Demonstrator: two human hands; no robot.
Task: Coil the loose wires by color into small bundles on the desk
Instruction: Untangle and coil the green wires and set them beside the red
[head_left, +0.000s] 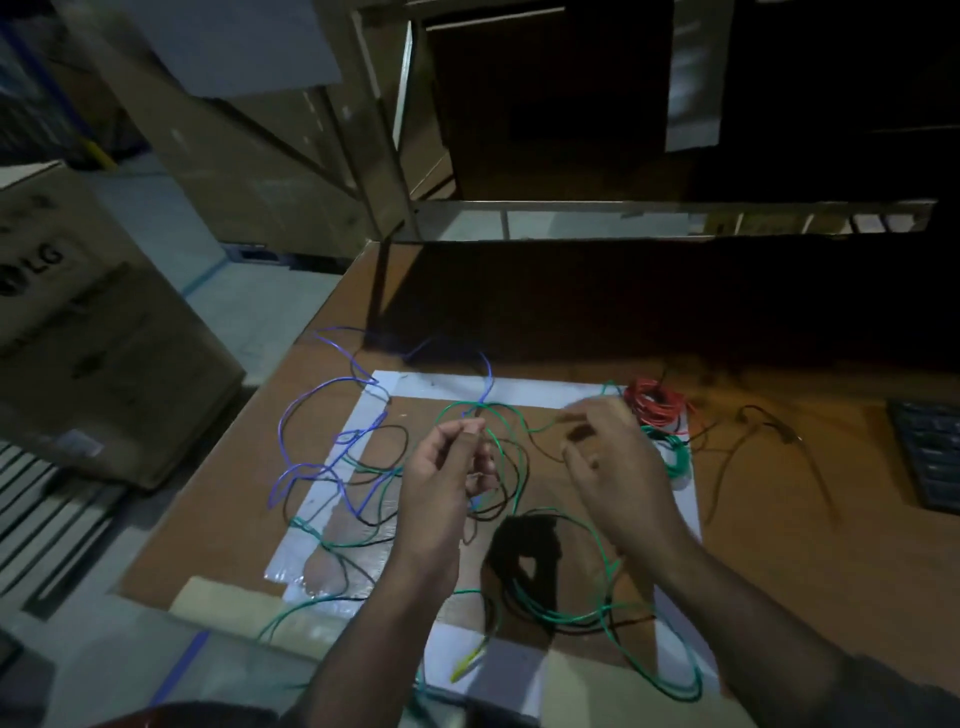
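Green wire (597, 616) loops in wide slack curves across the lower middle of the frame, nearest the camera, its strands running up between both hands and over a tangle of black wire (524, 551) and blue wire (311, 421) spread to the left of centre. Just above, the left hand (447, 483) is raised over the desk (810, 561) with thumb and curled fingers pinching what looks like a strand of the green wire near its fingertips. Right of it, the right hand (613, 467) hovers with fingers bent; it is motion-blurred, and whether it grasps a strand cannot be told. Beyond the right hand, right of centre, a coiled red bundle (655, 402) lies on the desk, with a small green bundle (675, 457) just below it. White sheeting (519, 387) lies under the wires. A dark keyboard (930, 457) sits at the right edge, and a cardboard box (78, 322) stands at the left.
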